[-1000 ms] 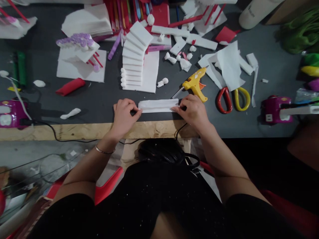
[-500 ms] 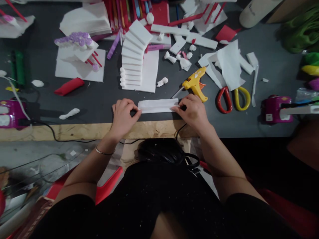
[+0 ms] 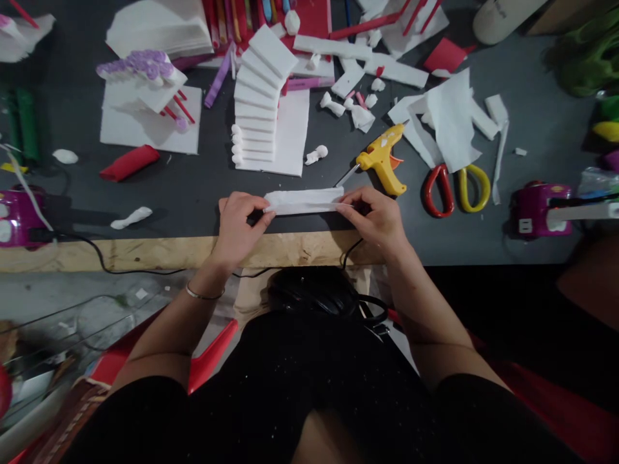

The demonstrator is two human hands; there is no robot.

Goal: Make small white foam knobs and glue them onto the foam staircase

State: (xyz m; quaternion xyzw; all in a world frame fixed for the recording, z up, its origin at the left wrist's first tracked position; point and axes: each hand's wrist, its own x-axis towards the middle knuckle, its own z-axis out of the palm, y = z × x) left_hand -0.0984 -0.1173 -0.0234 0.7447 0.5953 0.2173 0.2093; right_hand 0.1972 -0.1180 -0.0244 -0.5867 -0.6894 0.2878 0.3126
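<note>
A folded strip of white paper (image 3: 304, 200) stretches between my hands near the table's front edge. My left hand (image 3: 240, 222) pinches its left end between thumb and fingers. At the right end, my right hand (image 3: 374, 216) grips it the same way. Just beyond the right hand lies a yellow glue gun (image 3: 380, 161), its nozzle toward the upper right and a thin grey glue stick trailing from it toward the strip. Behind the strip, a curved stair of white foam pieces (image 3: 256, 106) rests on a white board (image 3: 293, 138).
Scissors with red and yellow handles (image 3: 439, 192) lie to the right, partly under white paper (image 3: 449, 119). Purple boxes (image 3: 541, 209) stand at both sides. A red roll (image 3: 129, 163) and a purple-topped model (image 3: 145, 74) are at left. A black cable (image 3: 104, 258) hangs along the edge.
The paper strip's right end is slightly raised and its folded layers are pressed closer together. Both hands keep their pinch, and the view has shifted a little.
</note>
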